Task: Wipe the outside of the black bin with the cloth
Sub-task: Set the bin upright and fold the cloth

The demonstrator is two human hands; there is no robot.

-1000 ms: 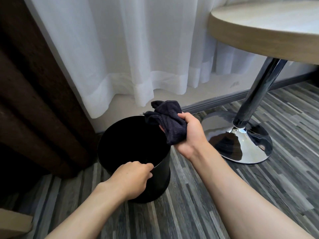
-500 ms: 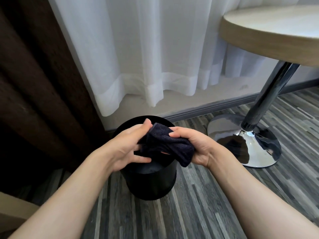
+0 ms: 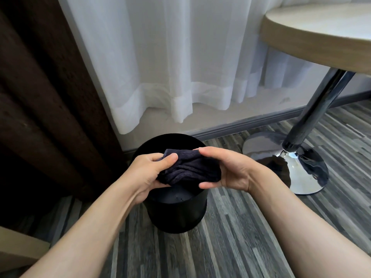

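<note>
The round black bin (image 3: pixel 176 215) stands upright on the striped wood floor, near the wall. A dark navy cloth (image 3: pixel 189 169) is bunched up above the bin's open mouth. My left hand (image 3: pixel 149 173) grips the cloth's left end, thumb on top. My right hand (image 3: pixel 226 170) holds its right end, fingers curled over the top and thumb below. Both hands hover over the bin and hide much of its rim. Neither hand touches the bin's wall.
A round wooden table (image 3: pixel 321 35) stands at the right on a chrome pole with a shiny disc base (image 3: pixel 291 163) close to the bin. White sheer curtain (image 3: pixel 180 67) hangs behind; dark brown drape (image 3: pixel 40 97) at left. A tan wooden corner (image 3: pixel 18 247) shows at lower left.
My left hand let go of the bin's rim and came up to take the cloth's left end. The right hand brought the cloth over the bin's mouth. The camera view shifted slightly.
</note>
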